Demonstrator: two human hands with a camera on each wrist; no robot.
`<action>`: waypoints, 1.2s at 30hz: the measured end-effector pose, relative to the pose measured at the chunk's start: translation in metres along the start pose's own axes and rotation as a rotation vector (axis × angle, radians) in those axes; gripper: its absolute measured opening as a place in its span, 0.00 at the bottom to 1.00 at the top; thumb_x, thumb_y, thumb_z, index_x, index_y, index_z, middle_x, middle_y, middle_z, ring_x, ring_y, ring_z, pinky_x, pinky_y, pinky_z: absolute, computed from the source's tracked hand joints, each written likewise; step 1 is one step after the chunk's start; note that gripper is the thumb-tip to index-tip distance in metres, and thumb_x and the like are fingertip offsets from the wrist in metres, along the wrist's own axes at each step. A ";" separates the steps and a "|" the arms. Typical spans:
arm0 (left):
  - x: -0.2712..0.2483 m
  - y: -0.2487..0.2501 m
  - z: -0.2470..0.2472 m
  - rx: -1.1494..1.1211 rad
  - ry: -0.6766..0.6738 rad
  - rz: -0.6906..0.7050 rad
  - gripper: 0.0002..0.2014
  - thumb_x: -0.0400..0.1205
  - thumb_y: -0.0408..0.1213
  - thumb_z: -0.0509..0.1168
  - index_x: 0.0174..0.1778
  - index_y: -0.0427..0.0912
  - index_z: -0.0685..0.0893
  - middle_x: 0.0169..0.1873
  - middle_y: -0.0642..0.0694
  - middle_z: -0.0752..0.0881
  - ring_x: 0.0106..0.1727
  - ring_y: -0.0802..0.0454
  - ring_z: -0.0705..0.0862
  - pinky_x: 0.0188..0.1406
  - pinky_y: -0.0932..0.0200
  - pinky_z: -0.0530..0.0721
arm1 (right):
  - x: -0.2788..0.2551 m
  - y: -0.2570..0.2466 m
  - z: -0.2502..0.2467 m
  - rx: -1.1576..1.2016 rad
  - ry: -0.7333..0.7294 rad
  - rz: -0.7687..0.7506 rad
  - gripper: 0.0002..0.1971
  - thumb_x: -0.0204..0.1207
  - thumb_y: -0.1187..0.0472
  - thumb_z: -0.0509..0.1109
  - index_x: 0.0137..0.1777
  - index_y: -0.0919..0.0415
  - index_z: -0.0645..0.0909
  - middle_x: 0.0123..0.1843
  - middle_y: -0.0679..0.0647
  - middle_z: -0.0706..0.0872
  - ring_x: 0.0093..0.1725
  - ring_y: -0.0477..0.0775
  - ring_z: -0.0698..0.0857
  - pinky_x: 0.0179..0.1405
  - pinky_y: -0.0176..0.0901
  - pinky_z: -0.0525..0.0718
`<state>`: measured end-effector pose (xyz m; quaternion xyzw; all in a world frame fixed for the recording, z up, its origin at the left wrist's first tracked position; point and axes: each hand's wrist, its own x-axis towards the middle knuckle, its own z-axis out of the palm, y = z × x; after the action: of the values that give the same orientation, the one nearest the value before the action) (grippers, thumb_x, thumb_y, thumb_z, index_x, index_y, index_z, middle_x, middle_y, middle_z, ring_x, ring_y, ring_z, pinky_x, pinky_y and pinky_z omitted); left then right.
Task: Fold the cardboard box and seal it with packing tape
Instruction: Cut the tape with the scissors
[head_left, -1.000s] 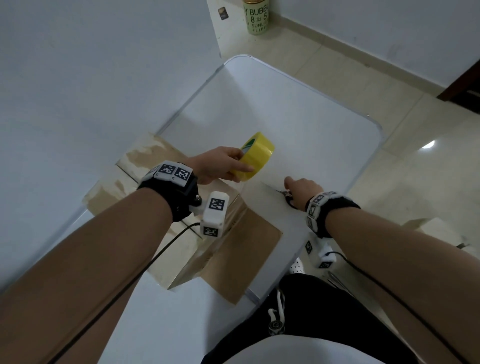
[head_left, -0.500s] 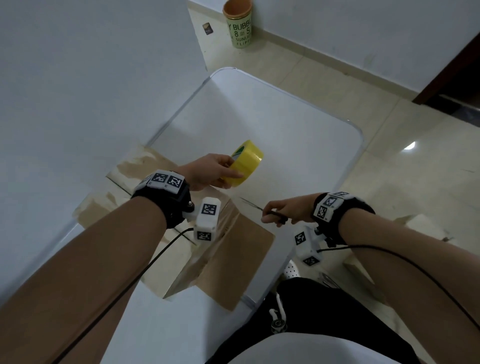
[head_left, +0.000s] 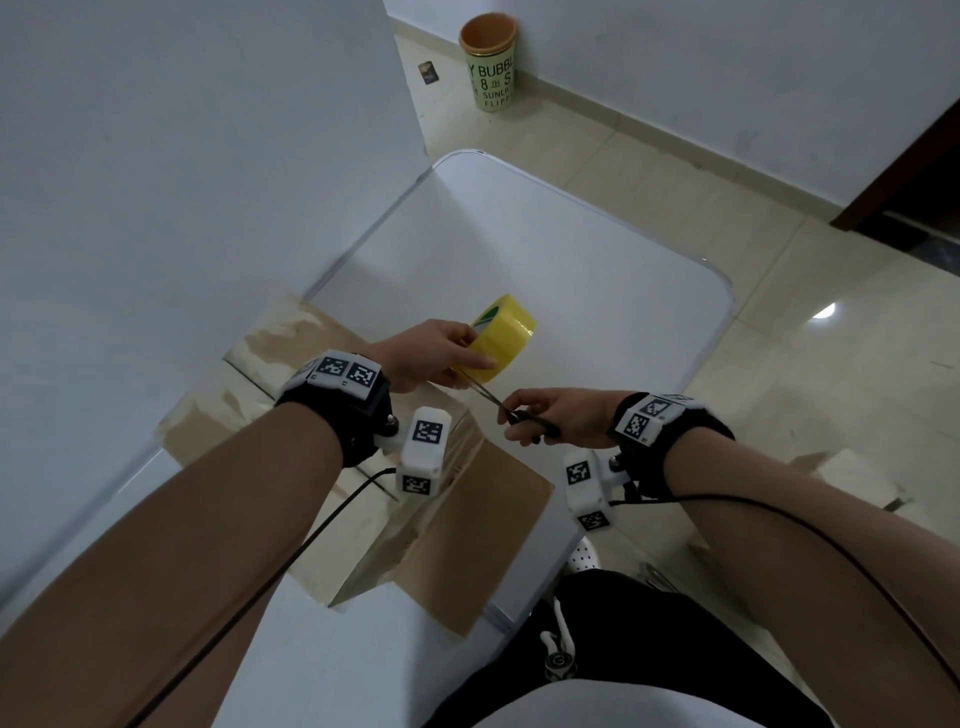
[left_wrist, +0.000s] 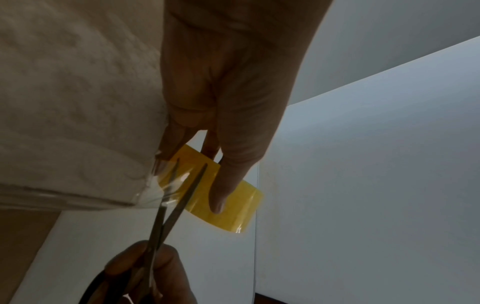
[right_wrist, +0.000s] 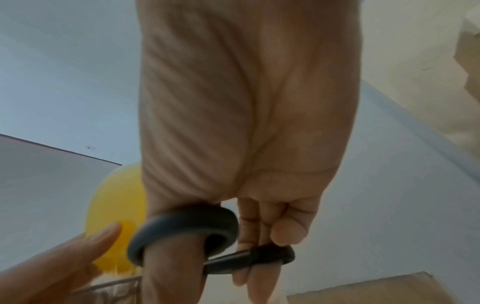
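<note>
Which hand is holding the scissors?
The right hand holds the black-handled scissors; the left hand grips the yellow tape roll instead.

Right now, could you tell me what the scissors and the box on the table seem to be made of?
Scissors: dull grey blades, probably metal; the black loop handles look like matte plastic or rubber.
Box: brown cardboard, matte, with paler torn patches on its flaps and a glossy clear tape strip stuck along it.

the tape roll (head_left: 506, 338) is bright yellow with a green-and-white side label. the cardboard box (head_left: 457, 545) is plain brown. the scissors (right_wrist: 207, 236) have black handles. the bench (head_left: 545, 260) is white. the wrist bands (head_left: 345, 371) carry black-and-white square markers.
</note>
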<state>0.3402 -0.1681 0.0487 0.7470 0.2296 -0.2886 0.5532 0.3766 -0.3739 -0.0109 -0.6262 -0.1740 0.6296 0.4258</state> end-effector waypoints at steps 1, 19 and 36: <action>0.000 0.000 0.000 0.005 -0.001 -0.001 0.14 0.77 0.35 0.74 0.56 0.35 0.83 0.43 0.43 0.87 0.40 0.50 0.86 0.41 0.60 0.87 | 0.001 0.000 0.000 -0.006 0.008 -0.003 0.08 0.76 0.62 0.74 0.53 0.53 0.80 0.43 0.55 0.77 0.40 0.49 0.76 0.42 0.40 0.72; 0.007 -0.006 -0.008 -0.230 0.065 -0.020 0.13 0.79 0.31 0.72 0.57 0.34 0.82 0.50 0.38 0.85 0.44 0.44 0.88 0.57 0.48 0.87 | 0.003 -0.004 -0.009 -0.171 -0.064 0.154 0.05 0.75 0.57 0.75 0.45 0.53 0.80 0.36 0.51 0.78 0.35 0.47 0.77 0.35 0.36 0.75; 0.003 0.005 -0.020 -0.070 0.032 -0.065 0.21 0.76 0.21 0.71 0.66 0.32 0.79 0.61 0.34 0.82 0.56 0.38 0.86 0.60 0.47 0.86 | 0.063 -0.008 -0.059 -0.741 0.600 0.333 0.21 0.78 0.57 0.68 0.70 0.61 0.75 0.69 0.61 0.79 0.67 0.62 0.78 0.63 0.48 0.78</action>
<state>0.3497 -0.1504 0.0545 0.7238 0.2726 -0.2863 0.5656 0.4436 -0.3407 -0.0543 -0.9078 -0.1534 0.3774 0.0998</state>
